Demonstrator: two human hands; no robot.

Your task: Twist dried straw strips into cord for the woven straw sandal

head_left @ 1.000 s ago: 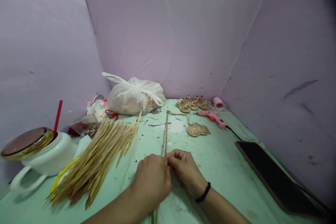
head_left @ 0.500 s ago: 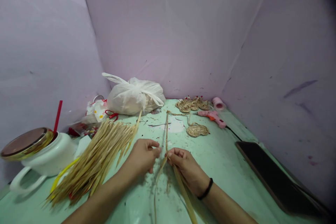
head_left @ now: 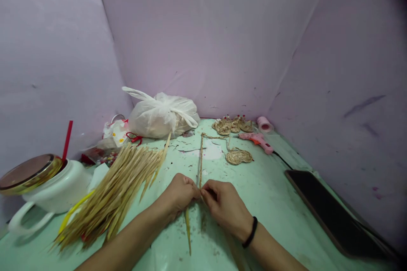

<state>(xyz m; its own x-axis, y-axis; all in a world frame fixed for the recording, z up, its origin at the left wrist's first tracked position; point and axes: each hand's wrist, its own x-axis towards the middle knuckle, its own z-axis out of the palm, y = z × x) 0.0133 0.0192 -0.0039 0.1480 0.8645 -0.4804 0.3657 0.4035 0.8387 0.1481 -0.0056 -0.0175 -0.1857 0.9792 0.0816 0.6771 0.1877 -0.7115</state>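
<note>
A thin twisted straw cord [head_left: 201, 161] runs up the table from between my hands, bends at its top, and leads right toward a flat coiled straw piece [head_left: 239, 156]. My left hand [head_left: 182, 194] is closed at the cord's lower end, and a loose dried leaf strip [head_left: 188, 233] hangs below it. My right hand [head_left: 225, 208], with a black band at the wrist, pinches the same end from the right. The fingertips of both hands nearly meet there. Left of my left hand lies a bundle of dried leaf strips [head_left: 117, 194].
A knotted white plastic bag [head_left: 159, 114] stands at the back. Several coiled straw pieces [head_left: 232, 125], a pink glue gun [head_left: 257, 140] and a pink roll [head_left: 264, 125] lie back right. A black phone [head_left: 330, 211] lies right; a white lidded mug [head_left: 60, 186] stands left.
My left hand, apart from the cord before, has moved right and down and closed at its lower end. A leaf strip now hangs below it. My right hand has turned slightly, still pinching.
</note>
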